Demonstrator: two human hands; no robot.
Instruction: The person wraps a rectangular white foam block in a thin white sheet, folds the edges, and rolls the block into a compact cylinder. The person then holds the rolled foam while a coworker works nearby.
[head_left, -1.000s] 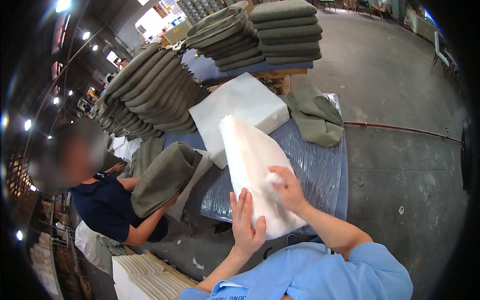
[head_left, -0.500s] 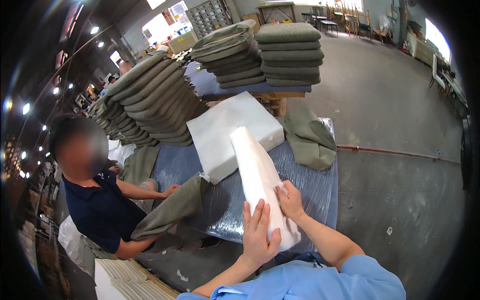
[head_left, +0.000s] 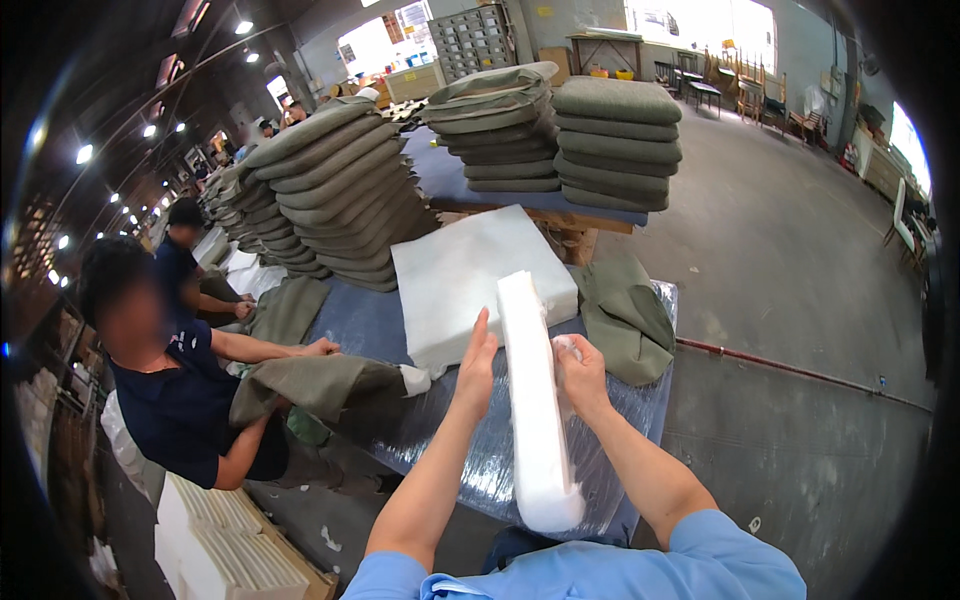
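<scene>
A white foam pad (head_left: 532, 420) wrapped in fluffy wadding stands on its narrow edge, its long side running away from me. My right hand (head_left: 582, 372) is closed on the wadding at the pad's right side, with a tuft of white showing by the fingers. To the left of the pad is my left hand (head_left: 478, 368), fingers stretched out and holding nothing. A stack of white wadding sheets (head_left: 475, 265) lies just beyond the pad. Right of that stack rests a crumpled grey-green fabric cover (head_left: 632, 325).
The table (head_left: 400, 440) is covered with blue sheeting under clear film. Tall stacks of grey-green cushions (head_left: 335, 195) stand behind. At left, a co-worker (head_left: 190, 400) holds a green cover (head_left: 310, 388) with white filling showing; another person (head_left: 185, 260) stands behind. White foam slabs (head_left: 230, 550) sit lower left.
My left hand has come off the pad's near part and moved forward to its left side. The pad now stands more upright on edge. Another person has come into view behind the co-worker.
</scene>
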